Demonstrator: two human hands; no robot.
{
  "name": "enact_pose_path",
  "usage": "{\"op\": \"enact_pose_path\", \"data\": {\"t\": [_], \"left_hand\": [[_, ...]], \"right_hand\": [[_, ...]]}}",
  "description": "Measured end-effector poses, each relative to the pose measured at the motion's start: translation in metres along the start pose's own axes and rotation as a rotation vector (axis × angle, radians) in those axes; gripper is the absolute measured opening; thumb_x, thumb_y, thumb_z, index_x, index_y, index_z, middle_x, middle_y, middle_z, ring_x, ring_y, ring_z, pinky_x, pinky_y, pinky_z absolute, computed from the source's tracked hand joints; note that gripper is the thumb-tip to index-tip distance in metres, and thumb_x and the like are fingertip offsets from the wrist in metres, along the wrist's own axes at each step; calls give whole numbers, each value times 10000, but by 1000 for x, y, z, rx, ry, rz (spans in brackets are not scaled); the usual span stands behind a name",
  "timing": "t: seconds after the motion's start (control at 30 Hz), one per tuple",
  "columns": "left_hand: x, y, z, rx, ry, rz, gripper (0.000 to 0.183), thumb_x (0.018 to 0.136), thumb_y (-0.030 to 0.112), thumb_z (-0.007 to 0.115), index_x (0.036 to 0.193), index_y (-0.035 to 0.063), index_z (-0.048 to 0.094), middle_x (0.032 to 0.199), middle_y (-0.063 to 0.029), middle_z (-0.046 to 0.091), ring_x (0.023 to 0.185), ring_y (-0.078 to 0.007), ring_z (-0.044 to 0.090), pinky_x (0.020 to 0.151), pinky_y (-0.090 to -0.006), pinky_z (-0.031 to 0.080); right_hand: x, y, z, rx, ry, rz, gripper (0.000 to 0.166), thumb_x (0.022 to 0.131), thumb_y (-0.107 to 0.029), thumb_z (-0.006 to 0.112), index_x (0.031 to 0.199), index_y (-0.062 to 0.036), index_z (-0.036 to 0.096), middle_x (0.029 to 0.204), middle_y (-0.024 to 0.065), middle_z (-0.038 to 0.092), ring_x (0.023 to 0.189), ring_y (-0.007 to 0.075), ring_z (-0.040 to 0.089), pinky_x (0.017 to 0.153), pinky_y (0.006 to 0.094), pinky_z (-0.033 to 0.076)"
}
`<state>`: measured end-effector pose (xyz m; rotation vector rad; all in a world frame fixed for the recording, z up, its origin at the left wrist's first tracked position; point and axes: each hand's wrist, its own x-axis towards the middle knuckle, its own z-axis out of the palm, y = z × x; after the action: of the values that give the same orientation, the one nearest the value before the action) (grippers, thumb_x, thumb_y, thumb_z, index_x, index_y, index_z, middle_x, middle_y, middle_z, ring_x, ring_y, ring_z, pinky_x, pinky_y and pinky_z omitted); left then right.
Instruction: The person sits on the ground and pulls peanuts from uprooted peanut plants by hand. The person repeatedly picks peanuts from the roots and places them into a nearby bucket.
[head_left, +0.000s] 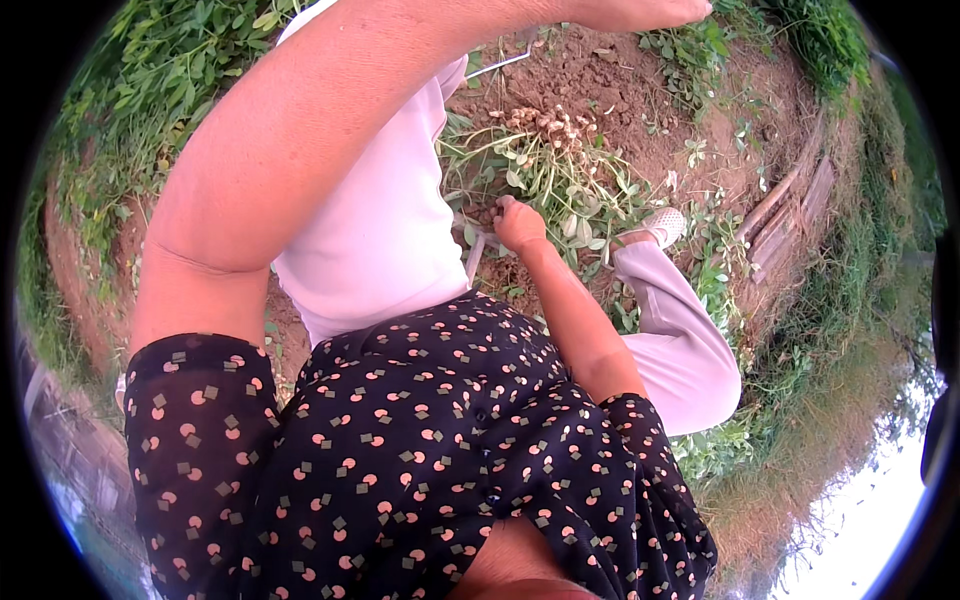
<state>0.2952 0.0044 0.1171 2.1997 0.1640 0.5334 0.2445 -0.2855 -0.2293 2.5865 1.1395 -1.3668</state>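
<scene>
My left arm reaches up across the view, bent at the elbow and close to the camera. Only part of my left hand (660, 11) shows at the top edge, and anything in it is out of frame. Lower down, my right hand (519, 225) has curled fingers beside the leafy stems of uprooted peanut plants (577, 187). Whether it grips a stem is hidden by the fingers. Clustered peanut pods (551, 127) lie on the far side of the pile, their pale shells dusted with soil. Beyond my left forearm, a thin metal rod (499, 66) juts out from behind my leg.
Loose reddish soil (622, 82) surrounds the pile. Green leafy plants (172, 82) grow at the left. A white perforated shoe (666, 225) is on my right foot, touching the foliage. Weathered wooden planks (795, 214) lie to the right, bordered by grass (832, 322).
</scene>
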Motion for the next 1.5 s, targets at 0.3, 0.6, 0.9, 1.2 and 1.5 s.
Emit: {"op": "enact_pose_path", "data": {"t": [0.3, 0.6, 0.9, 1.2, 1.5], "left_hand": [[-9, -11, 6, 45, -23, 2, 239, 870, 150, 591, 924, -57, 699, 982, -304, 693, 1006, -459, 673, 915, -513, 531], [11, 25, 10, 186, -142, -223, 245, 865, 164, 595, 917, -44, 712, 988, -299, 701, 996, -461, 677, 906, -521, 536], [4, -34, 24, 104, -101, -63, 276, 865, 226, 605, 988, 22, 744, 1038, -248, 723, 1022, -427, 689, 903, -496, 548], [4, -24, 32, -19, -411, -212, 484, 933, 398, 618, 1133, -37, 684, 1026, -236, 742, 963, -343, 719, 846, -448, 562], [18, -27, 48, -163, -218, -246, 264, 891, 184, 611, 1040, -11, 707, 903, -194, 742, 807, -310, 734, 725, -433, 576]], "right_hand": [[16, 16, 35, -66, -22, 41, 389, 863, -322, 707, 1153, -75, 628, 1038, 185, 748, 982, 390, 717, 856, 498, 570], [28, 27, 17, 838, -283, 13, 392, 936, -134, 658, 1320, -57, 636, 982, 32, 719, 792, 140, 669, 731, 297, 537], [2, -7, -80, 1254, -243, -92, 342, 989, -105, 631, 1330, -74, 637, 1036, -28, 681, 868, 94, 637, 748, 234, 488], [-50, -70, -263, 1210, 782, -636, 362, 932, -74, 765, 1255, -15, 612, 1010, 5, 646, 867, 64, 595, 762, 220, 514], [-63, -70, -286, 1005, 961, -789, 562, 930, -27, 753, 1420, 24, 485, 1078, 84, 670, 905, 90, 647, 758, 222, 547]]}}
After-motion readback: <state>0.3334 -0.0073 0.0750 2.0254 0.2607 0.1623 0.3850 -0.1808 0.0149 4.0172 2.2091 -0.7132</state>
